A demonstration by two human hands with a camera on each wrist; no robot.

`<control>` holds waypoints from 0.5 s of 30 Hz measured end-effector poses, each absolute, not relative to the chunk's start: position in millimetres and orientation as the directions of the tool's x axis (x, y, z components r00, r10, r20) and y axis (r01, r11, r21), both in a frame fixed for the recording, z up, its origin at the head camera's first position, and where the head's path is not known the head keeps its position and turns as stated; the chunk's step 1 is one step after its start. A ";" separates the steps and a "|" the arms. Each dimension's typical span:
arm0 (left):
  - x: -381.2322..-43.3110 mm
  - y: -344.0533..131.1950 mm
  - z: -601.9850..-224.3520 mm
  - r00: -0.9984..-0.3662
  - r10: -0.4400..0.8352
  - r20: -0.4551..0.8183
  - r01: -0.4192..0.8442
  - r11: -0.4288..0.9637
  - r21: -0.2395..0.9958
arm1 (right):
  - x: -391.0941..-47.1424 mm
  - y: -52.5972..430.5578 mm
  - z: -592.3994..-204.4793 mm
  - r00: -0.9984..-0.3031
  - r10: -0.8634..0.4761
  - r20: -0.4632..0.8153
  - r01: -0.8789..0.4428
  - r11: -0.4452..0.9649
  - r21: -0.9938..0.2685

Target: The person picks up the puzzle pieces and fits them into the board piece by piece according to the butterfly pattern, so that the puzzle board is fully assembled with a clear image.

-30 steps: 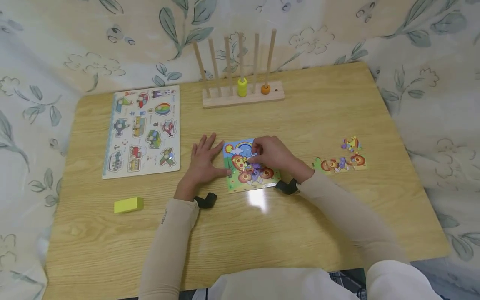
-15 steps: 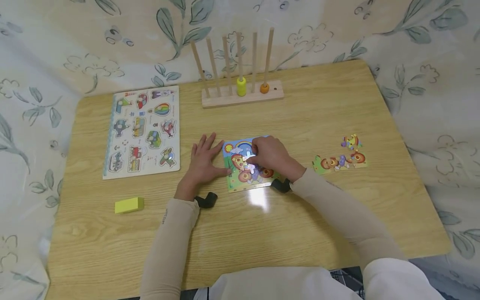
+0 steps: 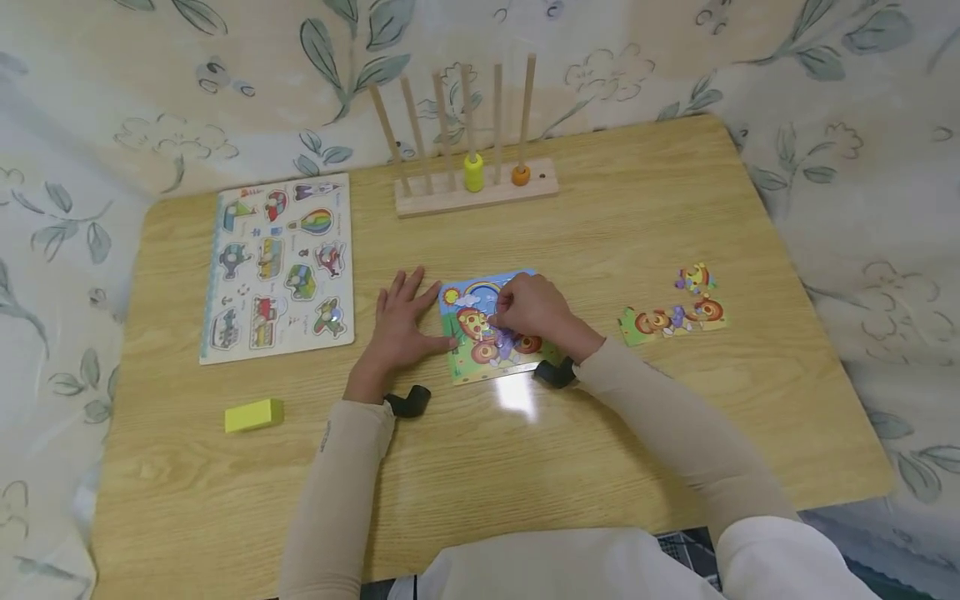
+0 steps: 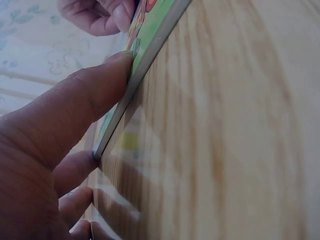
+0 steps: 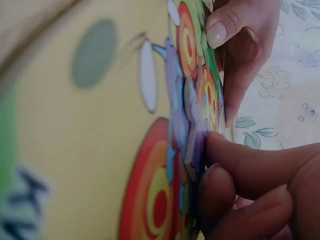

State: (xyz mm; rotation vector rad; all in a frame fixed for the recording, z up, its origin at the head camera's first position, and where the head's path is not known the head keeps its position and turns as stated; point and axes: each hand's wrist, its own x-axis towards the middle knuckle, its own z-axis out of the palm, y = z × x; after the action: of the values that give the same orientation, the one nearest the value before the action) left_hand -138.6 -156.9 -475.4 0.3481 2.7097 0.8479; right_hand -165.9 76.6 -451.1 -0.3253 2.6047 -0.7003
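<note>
A small picture puzzle board (image 3: 462,368) lies mid-table, bearing a sun, a rainbow and an animal on round wheels. Over its left edge rests the thumb of my left hand (image 3: 399,333); the other fingers are spread on the table, and the left wrist view shows the index fingertip at the board's corner. My right hand (image 3: 534,307) is above the board's upper right part, thumb and finger pinching a purple puzzle piece (image 5: 192,131). In the right wrist view that piece stands slightly raised from the board; whether it sits in its slot I cannot tell.
Several loose puzzle pieces (image 3: 675,318) lie at the right. A peg puzzle of vehicles (image 3: 243,287) is at the left, with a yellow block (image 3: 253,415) in front. At the back stands a wooden peg rack (image 3: 423,205) with yellow and orange beads.
The piece under my right hand, tilted and glinting half a second ago, now lies flatter on the board. The right hand has shifted slightly; the left stays on the board's edge.
</note>
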 end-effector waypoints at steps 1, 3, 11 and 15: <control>-139.4 -155.7 -475.1 -0.931 0.311 -0.191 0.147 0.799 0.584 | -166.0 77.8 -450.7 -0.885 -0.323 -0.335 -0.111 0.846 -0.522; -140.9 -153.5 -474.1 -0.929 0.317 -0.189 0.154 0.798 0.582 | -166.2 80.7 -450.8 -0.886 -0.342 -0.312 -0.134 0.835 -0.534; -143.2 -148.1 -472.1 -0.922 0.334 -0.194 0.169 0.801 0.574 | -172.5 157.1 -429.0 -0.948 -0.279 -0.155 -0.140 0.800 -0.584; -141.5 -148.7 -472.2 -0.920 0.332 -0.207 0.163 0.806 0.568 | -177.8 237.7 -404.2 -0.979 -0.102 -0.179 -0.009 0.889 -0.458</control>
State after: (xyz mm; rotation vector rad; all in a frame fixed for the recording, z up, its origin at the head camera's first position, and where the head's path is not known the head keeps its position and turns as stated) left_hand -141.5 -148.7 -472.2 0.3788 2.6969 0.8097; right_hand -177.8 237.7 -404.2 -0.0849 2.8592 -0.6911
